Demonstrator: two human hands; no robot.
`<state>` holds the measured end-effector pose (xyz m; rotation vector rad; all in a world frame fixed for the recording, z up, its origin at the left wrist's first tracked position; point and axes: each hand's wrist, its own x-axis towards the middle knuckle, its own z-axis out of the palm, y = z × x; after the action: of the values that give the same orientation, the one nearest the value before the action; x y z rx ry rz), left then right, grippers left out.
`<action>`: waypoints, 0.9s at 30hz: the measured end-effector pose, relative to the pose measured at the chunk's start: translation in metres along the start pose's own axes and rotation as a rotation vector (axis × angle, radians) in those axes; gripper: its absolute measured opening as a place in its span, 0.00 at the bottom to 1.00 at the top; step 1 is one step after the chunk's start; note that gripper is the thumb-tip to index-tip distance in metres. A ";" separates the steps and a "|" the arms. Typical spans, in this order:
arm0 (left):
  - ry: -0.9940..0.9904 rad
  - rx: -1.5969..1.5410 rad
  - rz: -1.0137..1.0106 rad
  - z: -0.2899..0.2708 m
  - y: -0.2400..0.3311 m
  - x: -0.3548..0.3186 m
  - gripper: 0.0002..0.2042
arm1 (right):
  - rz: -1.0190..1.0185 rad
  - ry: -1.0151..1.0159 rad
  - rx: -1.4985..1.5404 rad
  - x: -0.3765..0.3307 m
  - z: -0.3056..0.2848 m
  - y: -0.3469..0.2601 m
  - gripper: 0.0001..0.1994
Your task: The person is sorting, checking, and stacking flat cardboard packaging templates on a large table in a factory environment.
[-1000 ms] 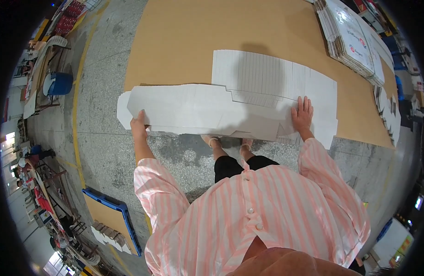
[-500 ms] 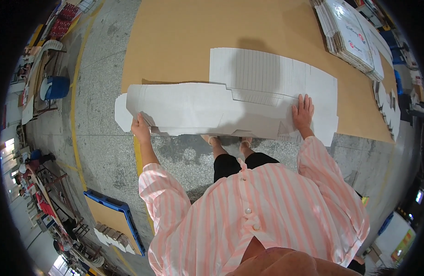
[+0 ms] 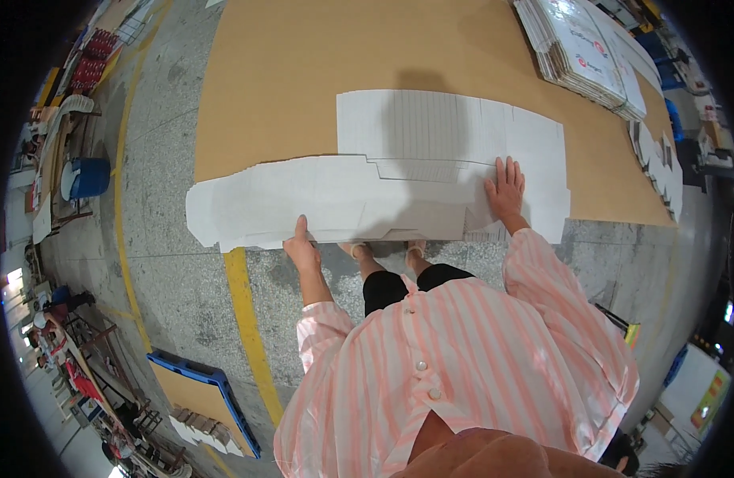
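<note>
A long white cardboard sheet with creases and a stepped edge lies in front of me, its near edge reaching past the brown board. Under or beside it on the far right sits more white cardboard, marked with closely spaced parallel lines. My left hand grips the sheet's near edge, thumb on top and the other fingers hidden beneath. Spread flat, my right hand rests on the white cardboard toward its right end, with nothing held in it.
The large brown board extends away beneath the cardboard. A strapped stack of flat white cartons stands far right, with cut white pieces beside it. A blue-edged pallet lies on the floor at lower left; a blue bin stands farther left.
My left hand has moved right along the near edge. The sheet's left end, raised and folded over before, now lies flatter. My right hand stays flat on the cardboard.
</note>
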<state>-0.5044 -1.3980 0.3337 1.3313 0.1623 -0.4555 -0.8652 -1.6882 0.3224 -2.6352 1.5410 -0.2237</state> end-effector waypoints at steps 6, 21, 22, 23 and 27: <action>-0.107 0.417 0.124 -0.009 -0.003 -0.004 0.17 | 0.009 -0.009 -0.018 -0.003 -0.002 0.003 0.34; 0.003 -0.022 -0.194 0.000 0.009 0.007 0.13 | 0.049 -0.014 -0.018 0.001 -0.010 0.000 0.34; 0.004 -0.020 -0.190 0.003 0.013 0.004 0.13 | 0.054 -0.017 -0.011 -0.001 -0.007 0.001 0.34; 0.018 0.169 0.046 0.007 0.010 -0.004 0.12 | 0.051 -0.018 -0.006 -0.001 -0.004 0.001 0.34; 0.087 0.393 0.031 0.021 0.018 -0.024 0.18 | -0.058 0.081 -0.019 -0.005 0.011 0.023 0.34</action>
<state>-0.5214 -1.4093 0.3636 1.7386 0.1273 -0.4158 -0.8854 -1.6954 0.3080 -2.7202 1.4988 -0.3253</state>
